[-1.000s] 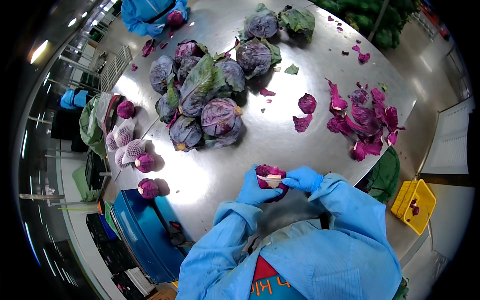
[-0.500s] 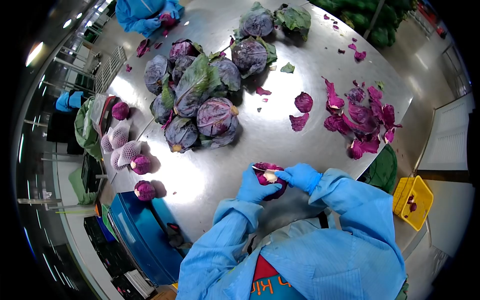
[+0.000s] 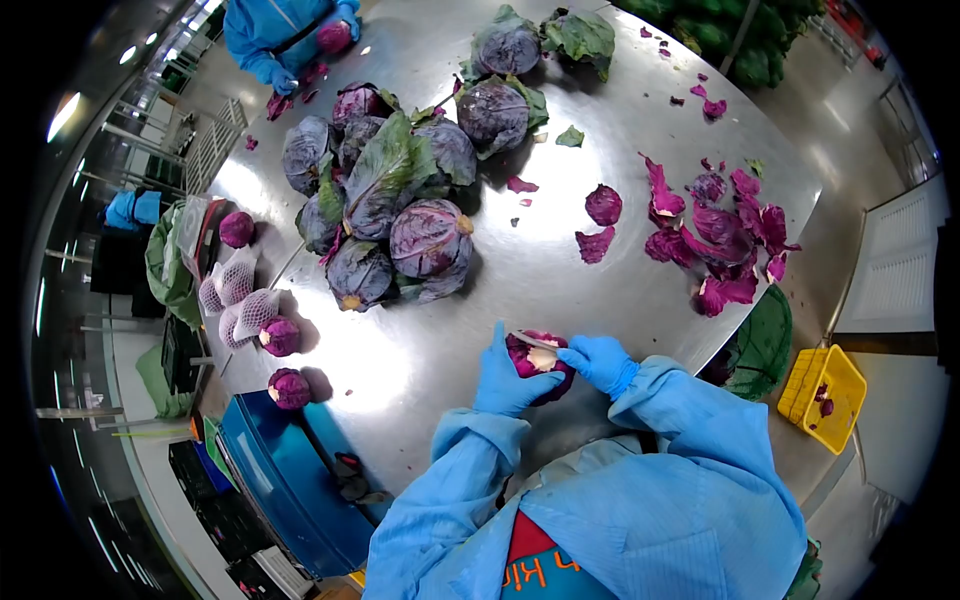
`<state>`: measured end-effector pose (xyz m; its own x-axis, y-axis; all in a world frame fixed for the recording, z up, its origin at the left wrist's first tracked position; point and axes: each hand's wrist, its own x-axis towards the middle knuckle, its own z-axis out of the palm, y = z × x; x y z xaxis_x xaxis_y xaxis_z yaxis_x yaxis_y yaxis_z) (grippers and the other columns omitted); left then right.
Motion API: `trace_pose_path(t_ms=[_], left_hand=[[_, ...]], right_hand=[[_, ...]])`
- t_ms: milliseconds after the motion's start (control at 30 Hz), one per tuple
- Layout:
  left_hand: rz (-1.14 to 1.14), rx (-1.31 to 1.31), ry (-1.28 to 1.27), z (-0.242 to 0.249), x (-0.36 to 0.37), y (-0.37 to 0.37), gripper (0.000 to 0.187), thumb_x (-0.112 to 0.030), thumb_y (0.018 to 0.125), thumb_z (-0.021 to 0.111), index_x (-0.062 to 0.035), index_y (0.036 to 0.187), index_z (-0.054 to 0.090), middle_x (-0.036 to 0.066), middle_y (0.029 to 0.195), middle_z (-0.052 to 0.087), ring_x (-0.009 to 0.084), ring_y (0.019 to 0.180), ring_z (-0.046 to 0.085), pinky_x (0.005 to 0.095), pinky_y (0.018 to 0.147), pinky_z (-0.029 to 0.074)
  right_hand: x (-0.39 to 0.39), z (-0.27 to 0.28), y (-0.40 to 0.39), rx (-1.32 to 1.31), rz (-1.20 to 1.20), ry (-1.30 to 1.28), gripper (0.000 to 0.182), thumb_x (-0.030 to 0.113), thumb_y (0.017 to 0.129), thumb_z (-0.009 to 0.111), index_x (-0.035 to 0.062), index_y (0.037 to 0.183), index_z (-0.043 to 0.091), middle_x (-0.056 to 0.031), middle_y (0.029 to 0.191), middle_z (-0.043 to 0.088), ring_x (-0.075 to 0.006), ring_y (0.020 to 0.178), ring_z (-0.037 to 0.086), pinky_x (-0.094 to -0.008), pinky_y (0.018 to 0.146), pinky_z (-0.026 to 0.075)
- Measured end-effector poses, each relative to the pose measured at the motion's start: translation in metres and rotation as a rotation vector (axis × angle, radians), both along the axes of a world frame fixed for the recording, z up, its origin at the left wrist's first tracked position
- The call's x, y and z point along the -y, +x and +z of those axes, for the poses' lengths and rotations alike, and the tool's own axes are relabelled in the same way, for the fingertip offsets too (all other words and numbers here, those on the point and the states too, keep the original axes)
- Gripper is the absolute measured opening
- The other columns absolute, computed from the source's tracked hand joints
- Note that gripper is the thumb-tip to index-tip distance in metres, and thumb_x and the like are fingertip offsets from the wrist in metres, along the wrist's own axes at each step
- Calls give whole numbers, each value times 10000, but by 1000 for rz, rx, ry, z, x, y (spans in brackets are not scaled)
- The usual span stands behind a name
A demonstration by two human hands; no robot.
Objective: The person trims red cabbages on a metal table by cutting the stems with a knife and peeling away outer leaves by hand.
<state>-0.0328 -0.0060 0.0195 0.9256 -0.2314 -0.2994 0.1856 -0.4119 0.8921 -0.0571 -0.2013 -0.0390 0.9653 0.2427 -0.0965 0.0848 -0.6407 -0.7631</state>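
In a blue glove, my left hand (image 3: 508, 378) grips a trimmed red cabbage (image 3: 545, 385) from its left side, thumb across the near face and index finger pointing up. The cabbage's pale cut stem end faces up toward me. My right hand (image 3: 602, 364), gloved too, is closed on a knife (image 3: 538, 342) whose blade lies over the pale stem. Its handle is mostly hidden in the fingers. Beyond my hands, a loose red leaf (image 3: 594, 245) and a small red cabbage (image 3: 603, 205) lie on the metal table (image 3: 540, 270).
Several untrimmed cabbages (image 3: 430, 240) are heaped at centre left. Peeled red leaves (image 3: 725, 250) lie to the right. Cabbages in white foam nets (image 3: 235, 280) sit at the left edge. A blue bin (image 3: 280, 480) and a yellow basket (image 3: 828, 398) flank the table. A co-worker (image 3: 280, 35) handles a cabbage opposite.
The knife blade has shifted and turned over the cabbage's stem end, and more of its flat side shows. My left index finger is now raised. The co-worker's hands have moved apart.
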Motion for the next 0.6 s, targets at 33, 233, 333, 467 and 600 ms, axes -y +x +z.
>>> trace_pose_path(t_ms=[33,233,333,467,600], left_hand=[[50,61,78,-1,2,-7,852,-239,545,879,13,1251,473,162,1167,542,251,1068,561,360,950,457],[42,13,16,-9,2,-12,1026,-306,523,887,9,1359,383,198,1278,416,297,1163,491,384,995,423],[51,-12,71,-2,10,-10,1029,-328,522,880,-3,1364,385,199,1271,427,307,1169,489,395,997,422],[9,17,270,12,21,-10,979,-332,521,873,-26,1335,421,199,1273,455,333,1195,472,403,1019,403],[-73,202,225,-2,6,-16,979,-321,503,891,-43,1324,436,210,1307,448,350,1237,441,419,1051,370]], right_hand=[[0,15,2,-20,-43,43,447,503,914,492,85,857,640,-145,764,639,-346,678,620,-423,626,496],[-6,55,34,5,107,44,361,410,843,583,79,964,657,-152,867,654,-351,788,631,-417,684,504],[-14,73,57,-183,290,-286,334,338,782,618,97,1009,662,-155,893,656,-342,838,634,-411,715,509],[-6,67,72,-270,314,-328,357,311,743,627,90,1022,655,-158,929,658,-352,863,631,-423,753,507],[13,30,61,-157,3,-51,398,355,729,644,70,1007,648,-168,939,657,-364,849,631,-438,778,500]])
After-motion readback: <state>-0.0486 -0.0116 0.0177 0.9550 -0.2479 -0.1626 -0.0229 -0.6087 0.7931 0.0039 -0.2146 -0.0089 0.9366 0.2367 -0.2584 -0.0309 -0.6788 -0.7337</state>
